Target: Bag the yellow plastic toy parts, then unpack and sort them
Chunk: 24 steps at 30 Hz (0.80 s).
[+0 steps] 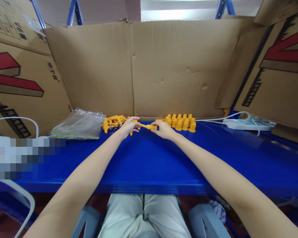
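My right hand is closed on the thick end of a slim orange plastic piece, which lies level just above the table. At the narrow left end of that piece, the fingers of my left hand curl round it, though the exact grip is small and partly hidden. Left of this hand is a loose pile of orange plastic parts, with small screws scattered at its front. Just beyond my right hand, several orange cup-shaped parts stand in rows.
Clear plastic bags lie stacked on the blue table to the left. A cardboard panel rises along the back, with large boxes at both sides. A white power strip and cables lie at right.
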Available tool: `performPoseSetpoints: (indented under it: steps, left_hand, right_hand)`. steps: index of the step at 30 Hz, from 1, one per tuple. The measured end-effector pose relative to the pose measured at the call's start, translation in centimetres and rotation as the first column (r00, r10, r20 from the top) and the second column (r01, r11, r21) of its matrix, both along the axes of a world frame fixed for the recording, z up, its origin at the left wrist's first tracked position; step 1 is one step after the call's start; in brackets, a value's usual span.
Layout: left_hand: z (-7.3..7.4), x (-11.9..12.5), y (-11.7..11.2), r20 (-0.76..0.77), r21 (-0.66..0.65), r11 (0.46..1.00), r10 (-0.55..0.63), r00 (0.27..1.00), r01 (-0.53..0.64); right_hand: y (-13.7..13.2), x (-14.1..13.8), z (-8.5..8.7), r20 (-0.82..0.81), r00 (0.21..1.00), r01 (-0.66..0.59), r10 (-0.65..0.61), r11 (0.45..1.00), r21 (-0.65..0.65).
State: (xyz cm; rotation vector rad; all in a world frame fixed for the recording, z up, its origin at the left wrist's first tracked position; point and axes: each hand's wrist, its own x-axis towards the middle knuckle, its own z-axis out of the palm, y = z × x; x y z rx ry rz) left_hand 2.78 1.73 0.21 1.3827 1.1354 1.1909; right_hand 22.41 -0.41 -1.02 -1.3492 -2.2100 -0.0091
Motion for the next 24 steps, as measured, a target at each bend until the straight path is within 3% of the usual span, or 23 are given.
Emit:
performPoseSetpoints:
  steps: [4, 9, 12, 16, 24]
  left_hand:
    - [-0.8, -0.5, 0.0, -0.378, 0.154, 0.984, -0.027, 0.925, 0.092]
    - [-1.7, -1.5, 0.9, -0.671, 0.415, 0.885, 0.143, 0.727, 0.209]
    - [-1.9, -1.8, 1.2, -0.751, 0.455, 0.856, 0.221, 0.622, 0.245]
    - [-1.6, -1.9, 0.8, -0.811, 0.444, 0.86, 0.265, 0.522, 0.253]
    - [-1.2, -1.7, 0.4, -0.813, 0.442, 0.871, 0.287, 0.506, 0.215]
  right_hand:
    - [0.7, 0.6, -0.3, -0.025, 0.999, -0.031, 0.031, 0.999, 0.008]
    - [1.3, 1.2, -0.6, -0.113, 0.992, -0.064, 0.062, 0.998, -0.017]
    - [1.5, 1.2, -0.7, -0.197, 0.979, -0.069, 0.051, 0.994, -0.084]
    - [1.5, 1.3, -0.7, -0.308, 0.951, -0.082, 0.016, 0.976, -0.203]
    - [2.2, 2.8, -0.7, -0.551, 0.833, -0.296, 0.042, 0.876, -0.381]
